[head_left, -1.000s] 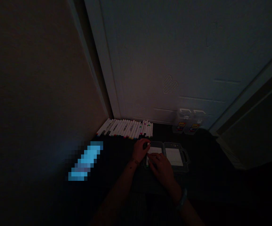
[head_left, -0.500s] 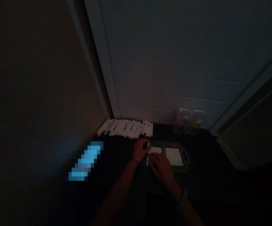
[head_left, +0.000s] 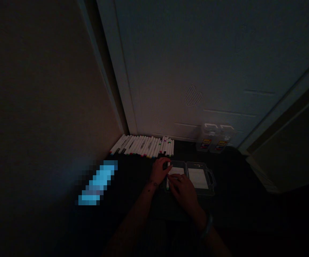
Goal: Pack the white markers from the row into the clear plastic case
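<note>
An open clear plastic case (head_left: 211,181) lies flat on the dark table, with white rectangular sheets (head_left: 197,178) in both halves. Along the case's left edge stretches a white marker (head_left: 168,184) with a green tip at its near end. My left hand (head_left: 160,170) closes its fingers on the far part of that marker. My right hand (head_left: 181,187) lies over the left half of the case, its fingertips pinching the same marker lower down. Both hands partly cover the marker and the left half.
A row of several white markers (head_left: 142,146) with coloured ends lies along the wall at the back left. Two clear plastic cases with handles (head_left: 206,139) stand at the back right. A bright pixelated rectangle (head_left: 98,184) glows on the left. The room is dim.
Hands, marker and case stay almost exactly where they were. The picture has grown slightly brighter on the back wall.
</note>
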`<state>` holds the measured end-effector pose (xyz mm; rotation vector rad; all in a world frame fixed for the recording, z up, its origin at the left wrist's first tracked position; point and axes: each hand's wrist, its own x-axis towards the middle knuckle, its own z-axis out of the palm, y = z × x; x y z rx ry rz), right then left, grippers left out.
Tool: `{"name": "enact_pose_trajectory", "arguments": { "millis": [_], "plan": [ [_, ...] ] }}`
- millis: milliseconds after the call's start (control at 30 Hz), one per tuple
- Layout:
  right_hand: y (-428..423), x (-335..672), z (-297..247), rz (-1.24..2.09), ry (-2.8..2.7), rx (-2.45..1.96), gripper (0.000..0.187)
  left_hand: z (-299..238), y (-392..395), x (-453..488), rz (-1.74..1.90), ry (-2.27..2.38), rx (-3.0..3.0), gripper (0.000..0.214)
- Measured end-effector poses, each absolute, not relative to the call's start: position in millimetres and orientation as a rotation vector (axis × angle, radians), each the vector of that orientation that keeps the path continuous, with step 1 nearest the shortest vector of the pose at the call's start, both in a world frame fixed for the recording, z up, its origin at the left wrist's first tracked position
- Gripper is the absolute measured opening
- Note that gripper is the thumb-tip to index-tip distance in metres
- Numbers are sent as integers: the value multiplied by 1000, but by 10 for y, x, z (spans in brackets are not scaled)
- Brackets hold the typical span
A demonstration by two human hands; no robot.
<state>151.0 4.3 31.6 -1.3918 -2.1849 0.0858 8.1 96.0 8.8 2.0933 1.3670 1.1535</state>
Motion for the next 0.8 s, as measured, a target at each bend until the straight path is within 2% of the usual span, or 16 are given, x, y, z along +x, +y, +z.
{"name": "enact_pose_trajectory", "arguments": {
  "millis": [800],
  "plan": [
    [33,1513,315,135,-2181,-1402,34,56,982,67,1164,1332,2125,19]
  ]
}}
